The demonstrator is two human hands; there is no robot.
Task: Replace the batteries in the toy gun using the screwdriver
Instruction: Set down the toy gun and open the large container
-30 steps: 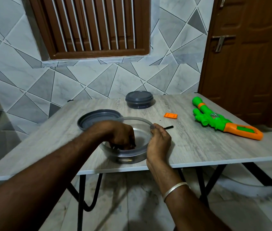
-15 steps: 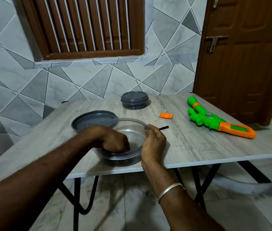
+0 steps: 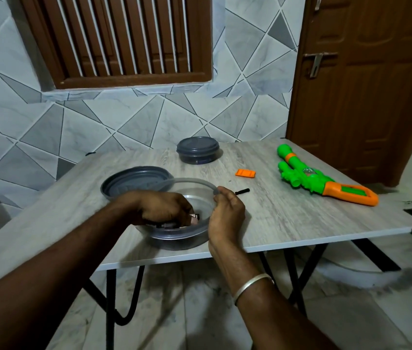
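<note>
A clear round container [image 3: 195, 188] stands near the table's front edge. My left hand [image 3: 164, 209] reaches down inside it, fingers closed around small dark batteries [image 3: 195, 218] at the bottom. My right hand [image 3: 226, 215] grips the container's right rim and also holds a thin black screwdriver [image 3: 242, 191] whose end pokes out to the right. The green and orange toy gun [image 3: 321, 176] lies at the right of the table, apart from both hands. Its small orange battery cover [image 3: 245, 173] rests between the gun and the container.
The container's grey lid [image 3: 129, 184] lies just behind it on the left. A second, closed grey container [image 3: 197, 149] sits at the back of the grey table [image 3: 288, 218]. A tiled wall, a window and a brown door [image 3: 366, 84] stand behind.
My left hand has shifted right inside the container and a battery end now shows at its fingertips. My right hand has stayed on the rim. The view has drifted slightly.
</note>
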